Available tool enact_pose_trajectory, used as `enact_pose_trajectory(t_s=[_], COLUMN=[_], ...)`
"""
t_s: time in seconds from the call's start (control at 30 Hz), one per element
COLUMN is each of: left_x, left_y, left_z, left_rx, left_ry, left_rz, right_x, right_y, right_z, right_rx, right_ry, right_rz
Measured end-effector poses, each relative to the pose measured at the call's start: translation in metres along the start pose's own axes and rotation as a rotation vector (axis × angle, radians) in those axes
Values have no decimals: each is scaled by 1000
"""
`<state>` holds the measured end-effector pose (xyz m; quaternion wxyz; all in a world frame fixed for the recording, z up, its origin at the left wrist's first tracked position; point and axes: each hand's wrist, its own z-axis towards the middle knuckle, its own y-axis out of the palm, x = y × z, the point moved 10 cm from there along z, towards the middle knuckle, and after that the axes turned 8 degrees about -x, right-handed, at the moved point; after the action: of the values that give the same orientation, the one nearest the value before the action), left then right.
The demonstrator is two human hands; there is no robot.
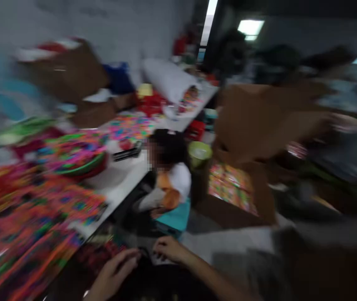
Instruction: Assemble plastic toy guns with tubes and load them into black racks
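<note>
My left hand (115, 271) is low in the view, over my dark clothing, with its fingers stretched toward the right and nothing visible in them. Across a small gap, my right hand (169, 249) hangs with loosely bent fingers, also without a visible object. Both hands are blurred by motion. Left of them, the white table (118, 184) carries heaps of bright plastic pieces (59, 196), orange, pink, green and blue, too smeared to name. Reddish material (103, 253) lies below the table edge beside my left hand.
A person (173, 179) sits by the table ahead. An open cardboard box (235, 217) with colourful packets (231, 184) stands to the right, near a yellow-green bucket (199, 152). On the table are a heaped green basin (93, 165), a tipped white sack (168, 79) and a carton (68, 75).
</note>
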<state>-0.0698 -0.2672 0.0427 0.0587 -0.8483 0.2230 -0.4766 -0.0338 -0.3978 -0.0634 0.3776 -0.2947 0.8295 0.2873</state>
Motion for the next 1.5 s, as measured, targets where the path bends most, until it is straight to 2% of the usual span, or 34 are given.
enact_pose_trajectory(t_s=[0.03,0.1,0.17,0.2,0.3,0.4,0.6,0.83,0.97,1.1,1.27,1.5], left_x=[-3,-18,-41,-54,-90,-114,-130,-140,-137,-140,-135,-120], left_y=[-15,-51,-79,-88,-94,-87,-79,-84,-85,-87,-91,-99], left_z=[-8,-25,-43,-52,-72,-77,-75,-83,-72,-66,-56,-47], left_rx=[15,119,240,288,372,388,421,572,541,527,515,483], left_ry=[-4,-35,-69,-86,-137,-199,-276,-467,-527,-593,-599,-598], left_rz=[-69,-174,-249,-286,-385,-440,-525,-494,-451,-417,-406,-396], right_x=[-4,-12,-18,-20,-27,-28,-14,-25,-24,-12,4,4], right_y=[11,36,64,78,107,117,109,98,88,78,64,49], right_z=[15,47,73,83,105,122,152,203,223,228,226,228], right_rx=[-48,-142,-233,-271,-340,-362,-370,-400,-376,-360,-326,-285], right_ry=[25,80,130,150,165,164,262,296,311,359,403,407], right_rz=[-37,-109,-163,-182,-235,-290,-316,-283,-229,-197,-154,-109])
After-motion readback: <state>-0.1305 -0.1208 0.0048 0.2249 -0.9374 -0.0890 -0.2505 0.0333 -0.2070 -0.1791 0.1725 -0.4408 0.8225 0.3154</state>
